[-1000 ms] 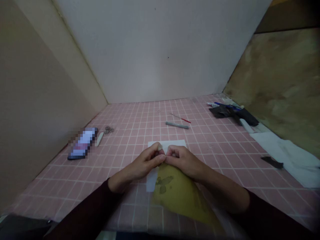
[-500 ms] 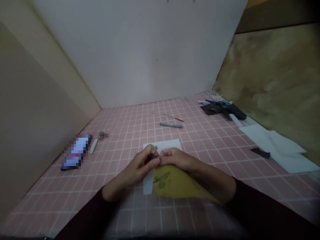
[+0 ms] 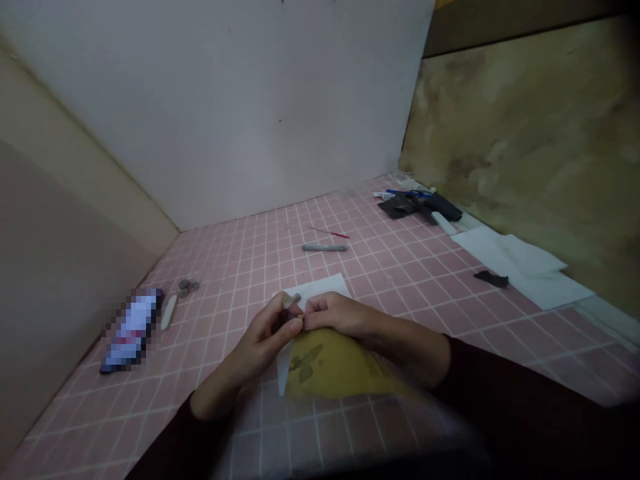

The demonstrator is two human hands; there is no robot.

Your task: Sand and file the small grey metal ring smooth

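Note:
My left hand (image 3: 265, 331) and my right hand (image 3: 341, 313) are closed, with their fingertips meeting in front of me. A small greyish-white stub (image 3: 296, 298) shows by my left index finger. Something tiny and orange-brown (image 3: 301, 318) sits between the fingertips of both hands, too small to name. Beneath my right hand and wrist spreads a yellow sheet (image 3: 345, 373) with dark smudges on its left part. I cannot tell whether the right fingers grip its edge. A white sheet of paper (image 3: 325, 285) lies under both hands, partly covered by them and the yellow sheet.
Beyond the hands lie a grey rod (image 3: 324, 248) and a thin red-handled tool (image 3: 341, 235). At left are a blurred phone (image 3: 131, 331), a white strip (image 3: 170, 312) and small grey objects (image 3: 187, 287). Dark scraps (image 3: 400, 205) and white papers (image 3: 525, 263) line the right wall.
The view has swung to the right, so everything appears shifted left. My hands stay together in nearly the same pose.

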